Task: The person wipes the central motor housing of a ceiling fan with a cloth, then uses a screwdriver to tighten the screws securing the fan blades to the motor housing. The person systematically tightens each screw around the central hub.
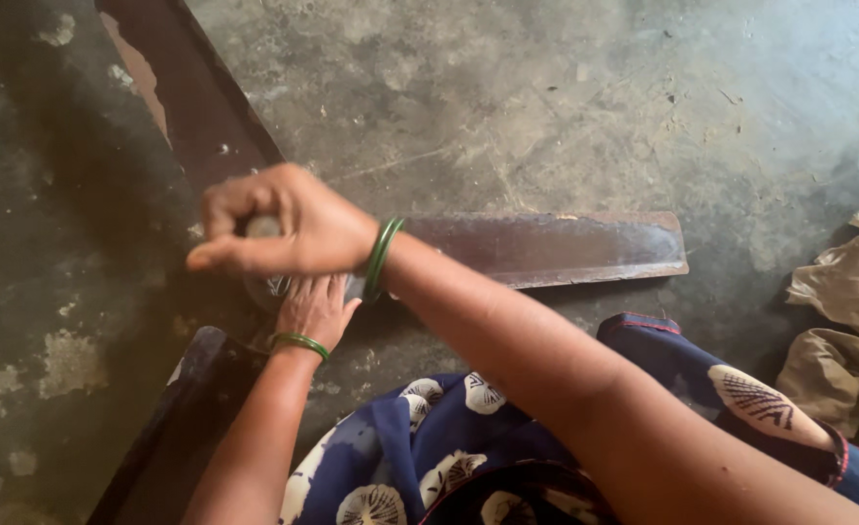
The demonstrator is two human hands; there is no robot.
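Concrete floor (566, 107) lies under us. Our right hand (293, 226) keeps a closed grip on a grey stone (262, 227). Beneath that grip our left hand (315, 307) presses flat beside the metal blade (546, 248).

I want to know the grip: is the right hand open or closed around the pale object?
Closed. The right hand is curled into a fist around a pale rounded object, only partly visible; the left hand lies flat beneath it.

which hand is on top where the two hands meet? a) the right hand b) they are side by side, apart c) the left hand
a: the right hand, fisted round a pale object, sits above the left hand, which lies flat beneath it by the long metal blade.
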